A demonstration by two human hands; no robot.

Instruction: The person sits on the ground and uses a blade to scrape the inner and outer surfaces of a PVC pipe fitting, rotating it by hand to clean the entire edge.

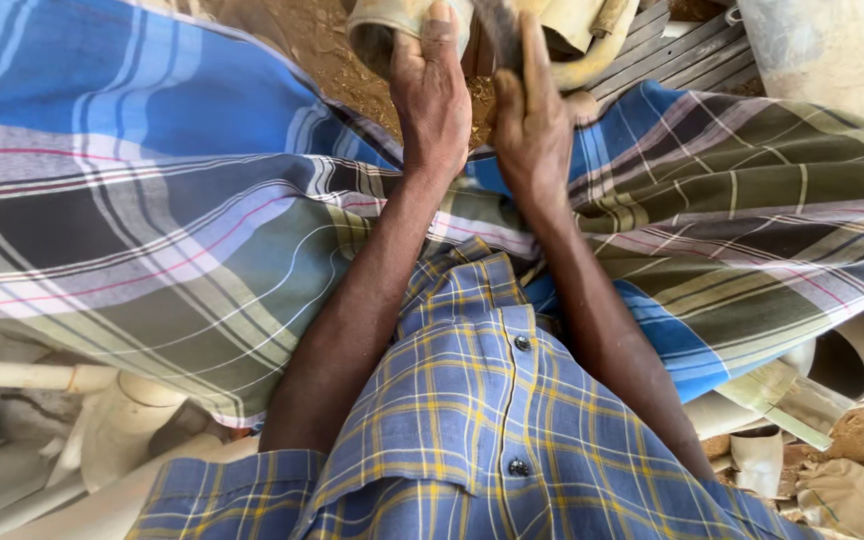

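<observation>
While both hands clutch it, left hand and right hand closed on the tan pipe piece, I fear slipping onto the plaid cloth.

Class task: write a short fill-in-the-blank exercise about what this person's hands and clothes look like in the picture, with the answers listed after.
1. Both hands, left hand and right hand, reach toward pale ____ pieces.
2. The shirt is blue with ____ checks.
3. The ground between the knees is covered in brown ____.
4. The plaid cloth lies over the person's ____.

Missing words: pipe; yellow; dust; legs
</observation>
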